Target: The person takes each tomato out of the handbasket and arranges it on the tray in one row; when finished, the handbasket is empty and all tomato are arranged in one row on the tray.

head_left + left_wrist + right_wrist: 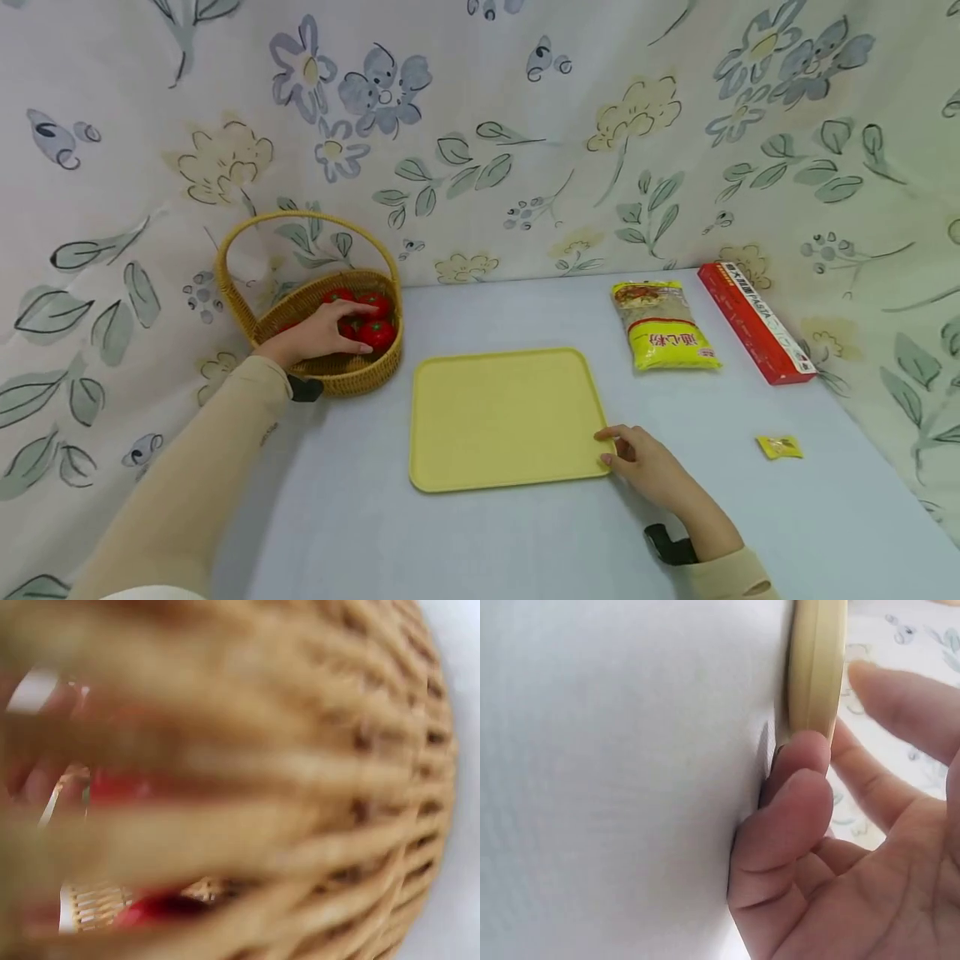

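My left hand reaches over the near side of a wicker basket with a tall looped handle. Its fingers and thumb stretch, spread apart, over several red tomatoes inside. The left wrist view is mostly filled by blurred basket weave, with bits of red showing through gaps. At the near right corner of a yellow tray, my right hand holds the rim. In the right wrist view its thumb lies by the tray's edge, its other fingers curled low against the table.
Behind the tray to the right lies a yellow bag of pasta, and beside it a long red pasta box. A small yellow packet rests at the right. A flowered cloth hangs along the table's back and sides.
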`<state>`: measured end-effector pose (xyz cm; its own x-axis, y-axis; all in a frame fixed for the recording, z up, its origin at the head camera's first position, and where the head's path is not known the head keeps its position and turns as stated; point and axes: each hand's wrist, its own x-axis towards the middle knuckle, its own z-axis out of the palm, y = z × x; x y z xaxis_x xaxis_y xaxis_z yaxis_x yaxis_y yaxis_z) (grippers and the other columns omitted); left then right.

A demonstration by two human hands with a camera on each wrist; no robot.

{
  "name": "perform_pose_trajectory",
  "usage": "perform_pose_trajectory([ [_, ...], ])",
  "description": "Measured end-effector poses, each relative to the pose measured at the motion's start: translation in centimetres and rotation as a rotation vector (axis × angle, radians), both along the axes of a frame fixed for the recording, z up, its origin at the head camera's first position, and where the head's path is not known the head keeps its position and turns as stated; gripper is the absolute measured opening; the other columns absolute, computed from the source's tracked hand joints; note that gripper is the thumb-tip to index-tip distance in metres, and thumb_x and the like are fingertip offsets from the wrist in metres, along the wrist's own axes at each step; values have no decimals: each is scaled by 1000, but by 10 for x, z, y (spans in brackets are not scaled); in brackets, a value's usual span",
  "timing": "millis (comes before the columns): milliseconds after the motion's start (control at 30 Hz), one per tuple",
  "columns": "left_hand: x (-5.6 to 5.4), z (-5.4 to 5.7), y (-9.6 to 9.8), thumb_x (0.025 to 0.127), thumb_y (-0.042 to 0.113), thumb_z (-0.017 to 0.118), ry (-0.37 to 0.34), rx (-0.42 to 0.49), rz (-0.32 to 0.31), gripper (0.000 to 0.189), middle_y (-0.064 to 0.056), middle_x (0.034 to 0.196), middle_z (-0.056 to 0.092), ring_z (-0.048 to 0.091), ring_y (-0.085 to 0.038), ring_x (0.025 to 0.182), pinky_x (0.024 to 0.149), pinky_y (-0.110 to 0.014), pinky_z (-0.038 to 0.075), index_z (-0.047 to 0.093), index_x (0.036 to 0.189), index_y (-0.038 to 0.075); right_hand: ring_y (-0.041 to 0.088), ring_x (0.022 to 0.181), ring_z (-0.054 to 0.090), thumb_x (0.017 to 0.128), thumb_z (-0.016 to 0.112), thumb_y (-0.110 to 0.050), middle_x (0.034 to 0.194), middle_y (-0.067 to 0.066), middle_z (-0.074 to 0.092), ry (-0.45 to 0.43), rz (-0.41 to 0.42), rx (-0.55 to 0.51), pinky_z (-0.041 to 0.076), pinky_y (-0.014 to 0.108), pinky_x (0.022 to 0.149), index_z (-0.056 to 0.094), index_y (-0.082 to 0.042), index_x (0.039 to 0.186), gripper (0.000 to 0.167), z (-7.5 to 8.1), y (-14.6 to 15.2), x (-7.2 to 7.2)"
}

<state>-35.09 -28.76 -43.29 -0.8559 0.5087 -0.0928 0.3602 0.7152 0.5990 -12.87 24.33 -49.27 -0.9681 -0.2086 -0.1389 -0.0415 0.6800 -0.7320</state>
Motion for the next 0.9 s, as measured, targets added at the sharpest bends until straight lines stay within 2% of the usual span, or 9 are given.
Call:
perform_pose_trajectory([
  [67,-1,-3,0,90,31,86,2,-10,6,76,-26,157,39,25,-50,145,114,-70,29,52,153,9,19,81,46,99,74,-14,90,3,47,1,-10,1,39,29,65,68,-6,125,28,-2,0,0],
  [267,-4,-9,8,88,31,88,86,-46,-10,73,-31,151,44,32,-53,141,113,-71,30,57,149,4,19,81,47,99,74,-11,90,3,48,-10,-36,-6,39,29,65,67,-6,122,24,-2,1,0],
  [533,-5,-15,14,86,39,88,161,-216,53,74,-27,150,47,35,-51,138,110,-75,29,60,147,9,20,80,47,98,74,-8,88,3,47,-28,-26,-4,38,29,65,66,-6,121,25,0,0,-2],
  [667,-7,-16,15,83,44,89,218,-263,88,70,-26,148,51,36,-50,135,105,-71,31,66,140,12,20,78,46,98,73,-8,86,4,47,-17,-3,3,37,29,64,65,-5,121,25,3,-2,-6],
  [833,-7,-21,12,81,48,90,189,-267,133,70,-18,137,64,38,-46,133,102,-65,30,66,139,16,20,76,46,98,73,-8,86,4,47,-46,2,7,37,29,63,64,-4,122,26,2,-3,-8],
  [900,-5,-24,11,81,48,90,180,-259,148,70,-15,124,71,39,-44,132,101,-63,28,65,139,17,19,76,46,98,74,-8,86,4,47,-52,-3,12,37,29,63,64,-5,122,26,0,-3,-8],
])
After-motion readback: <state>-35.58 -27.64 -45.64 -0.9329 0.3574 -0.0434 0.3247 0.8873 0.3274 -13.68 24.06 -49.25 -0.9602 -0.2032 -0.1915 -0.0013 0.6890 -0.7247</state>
